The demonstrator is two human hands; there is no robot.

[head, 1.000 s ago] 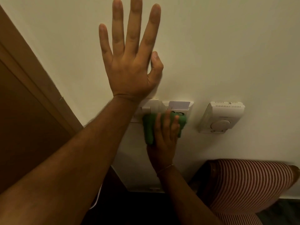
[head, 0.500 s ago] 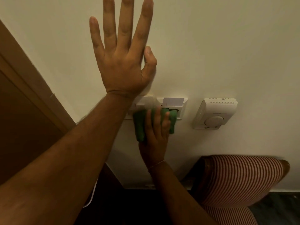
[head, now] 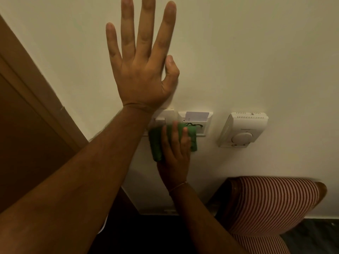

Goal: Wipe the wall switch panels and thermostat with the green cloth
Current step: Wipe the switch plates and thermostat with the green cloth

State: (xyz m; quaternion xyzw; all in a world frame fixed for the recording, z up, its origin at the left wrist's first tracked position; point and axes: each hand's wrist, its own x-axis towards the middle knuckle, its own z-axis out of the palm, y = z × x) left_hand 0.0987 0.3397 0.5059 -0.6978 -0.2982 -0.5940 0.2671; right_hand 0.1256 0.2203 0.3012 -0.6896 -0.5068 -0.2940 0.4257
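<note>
Green cloth (head: 156,143) under flat R hand (head: 175,153) on switch panels (head: 200,123); L hand (head: 143,70) splayed, grip open, on wall (head: 256,52).

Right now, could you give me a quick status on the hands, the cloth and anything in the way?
Left hand flat on wall, open. Right hand presses green cloth on switch panels. Thermostat clear, untouched. Left forearm partly hides left panel.

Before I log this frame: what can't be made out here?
Head view only:
- Left switch panel: mostly hidden by left hand, wrist and green cloth.
- Card panel: lower left under the cloth and right hand.
- Thermostat markings: too small.
- Left fingertips: cut off by the top edge.
</note>
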